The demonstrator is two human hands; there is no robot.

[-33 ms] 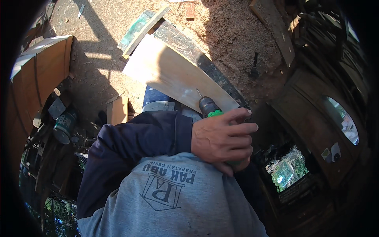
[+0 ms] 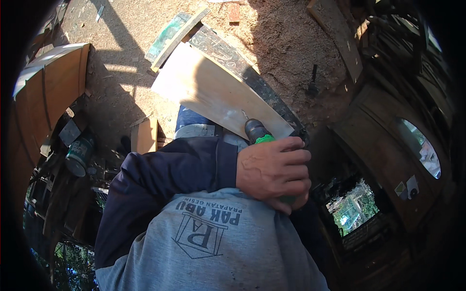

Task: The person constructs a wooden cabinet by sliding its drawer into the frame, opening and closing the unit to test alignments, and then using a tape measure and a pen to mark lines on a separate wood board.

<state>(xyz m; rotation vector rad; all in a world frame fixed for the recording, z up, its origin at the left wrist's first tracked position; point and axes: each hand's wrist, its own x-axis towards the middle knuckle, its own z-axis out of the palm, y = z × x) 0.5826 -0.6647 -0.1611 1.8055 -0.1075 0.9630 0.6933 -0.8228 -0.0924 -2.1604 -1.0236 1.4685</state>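
Note:
My left hand (image 2: 274,169) lies across the back of a cordless drill (image 2: 257,131), fingers curled over it. The drill has a dark chuck and a green body; its grip is mostly covered. Its thin bit points up and left over the pale wooden board (image 2: 218,92), close to the surface; I cannot tell whether the tip touches. That board slants from upper left to lower right, its near edge over my leg (image 2: 194,119). A dark, stained plank (image 2: 269,92) runs along its far edge. My right hand is mostly hidden beneath the left, so its fingers cannot be made out.
A short wooden crosspiece (image 2: 179,39) lies at the board's far end. Sawdust and shavings (image 2: 286,39) cover the ground. An orange-brown wooden panel (image 2: 68,82) and a paint can (image 2: 80,155) stand at left. Right are a dark door-like panel (image 2: 378,140) and stacked timber (image 2: 398,63).
The fingers of my left hand, partly lifted before, have come down and curled closer round the drill. The drill and the board look nearly unmoved.

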